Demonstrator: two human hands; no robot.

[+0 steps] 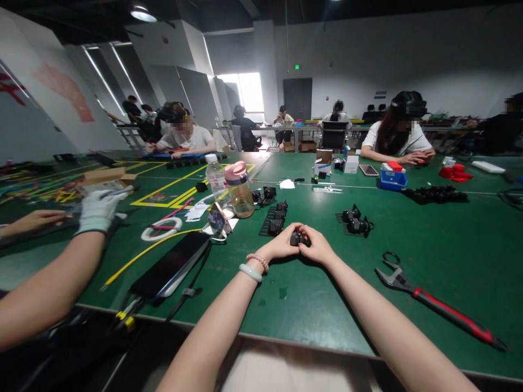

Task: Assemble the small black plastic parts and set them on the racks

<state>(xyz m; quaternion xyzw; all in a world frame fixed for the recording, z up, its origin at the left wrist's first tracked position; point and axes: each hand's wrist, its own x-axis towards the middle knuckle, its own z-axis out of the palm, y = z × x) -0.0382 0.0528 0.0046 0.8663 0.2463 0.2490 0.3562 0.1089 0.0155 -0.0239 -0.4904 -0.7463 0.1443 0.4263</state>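
Over the green table, my left hand [283, 243] and my right hand [319, 246] meet with fingers closed around a small black part [297, 238]. Its exact kind cannot be made out, since my fingers cover much of it. A pink beaded bracelet and a pale bangle circle my left wrist. Just beyond my left hand sits a group of similar black parts on a dark grid-like piece [274, 219]. Another such group of black parts [354, 222] lies to the right of my hands.
An adjustable wrench [433, 305] with a red-black handle lies at right. Left are a black phone-like device [171, 265], a yellow cable [143, 253], a pink-lidded bottle [240, 190] and a clear bottle [215, 177]. A co-worker's gloved hand [97, 211] works far left. A blue bin [393, 179] stands beyond.
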